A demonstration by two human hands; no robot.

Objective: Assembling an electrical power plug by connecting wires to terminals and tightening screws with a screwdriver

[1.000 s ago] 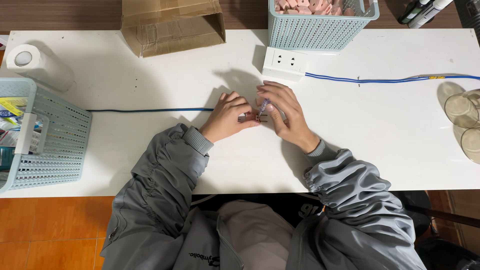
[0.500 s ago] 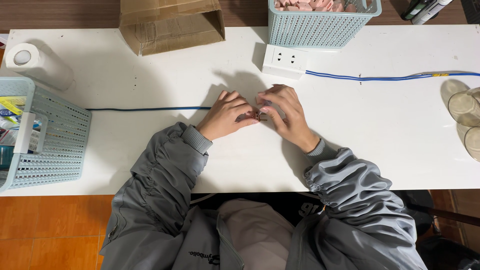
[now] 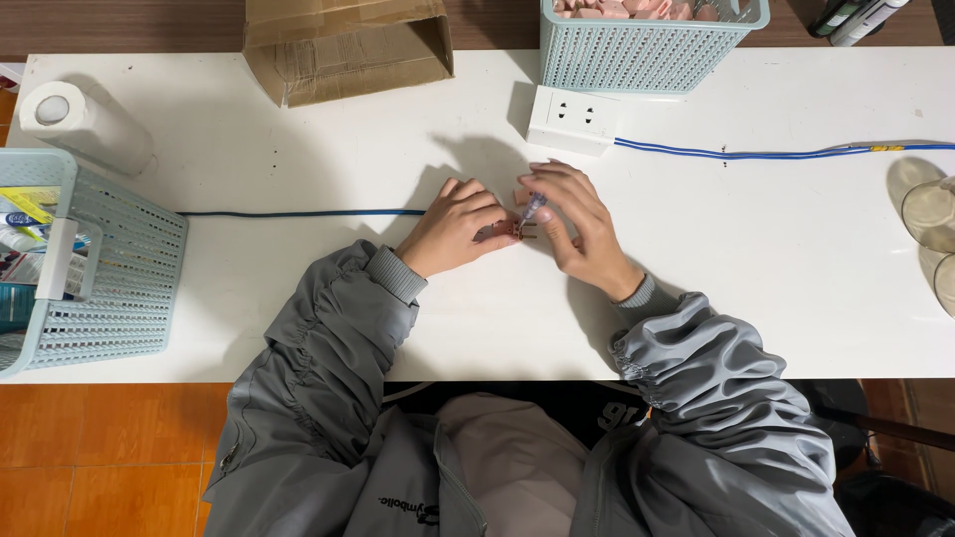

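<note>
My left hand rests on the white table with its fingers curled onto a small pinkish-brown piece. My right hand is just to the right of it and holds a thin clear pen-like tool, its tip pointed down at the small piece. Both hands meet at the table's middle, and grey jacket sleeves cover both arms. Most of the small piece is hidden by my fingers.
A white power strip with a blue cable lies behind the hands. Behind it stands a pale blue basket of pink parts. A cardboard box and paper roll sit far left; another basket is at the left edge, clear cups at the right.
My right hand has lifted slightly, and the thin tool now shows above the small piece. The left hand has barely moved.
</note>
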